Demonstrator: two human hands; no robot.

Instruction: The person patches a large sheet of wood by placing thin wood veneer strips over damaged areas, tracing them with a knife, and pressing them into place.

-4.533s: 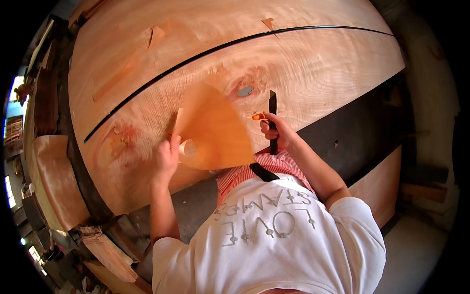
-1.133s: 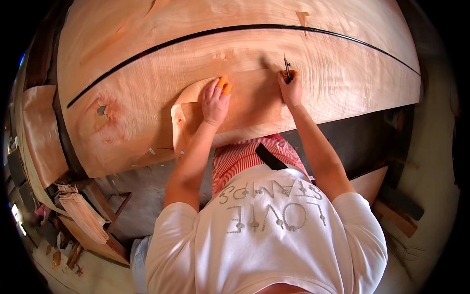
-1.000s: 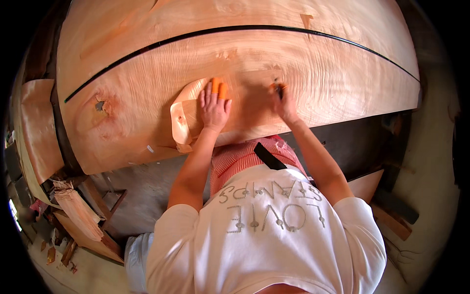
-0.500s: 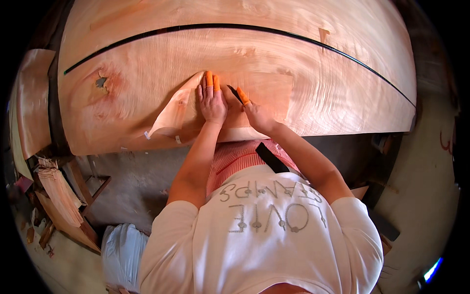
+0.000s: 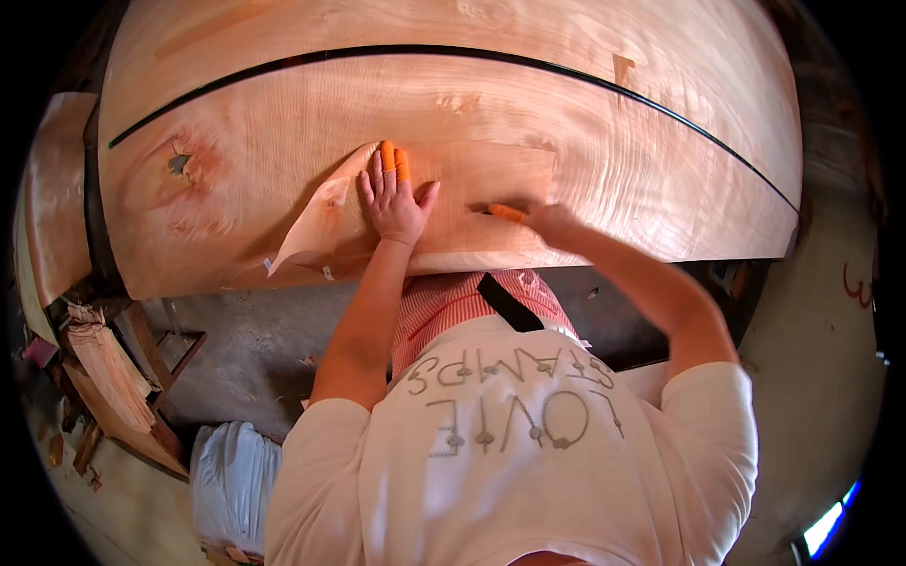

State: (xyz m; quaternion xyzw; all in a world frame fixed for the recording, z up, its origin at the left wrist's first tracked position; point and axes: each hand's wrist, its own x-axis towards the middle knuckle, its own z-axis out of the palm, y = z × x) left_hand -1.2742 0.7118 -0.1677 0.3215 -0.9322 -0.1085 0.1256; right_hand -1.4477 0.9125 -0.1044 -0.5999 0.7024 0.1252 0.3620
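Seen from above, a bare left hand (image 5: pixel 396 209) lies flat, thumb spread, on a thin wood sheet (image 5: pixel 505 172) that rests on a larger wood sheet (image 5: pixel 302 118), close to its near edge. The smaller sheet's left side curls upward. The right hand (image 5: pixel 555 227), blurred, curls around a slim dark tool (image 5: pixel 485 210), mostly hidden, one finger in an orange cover (image 5: pixel 508 213) pointing left along it; the exact grip cannot be told. Working well here likely means even pressure from the left palm, its fingers clear of the tool's tip, and light, steady strokes.
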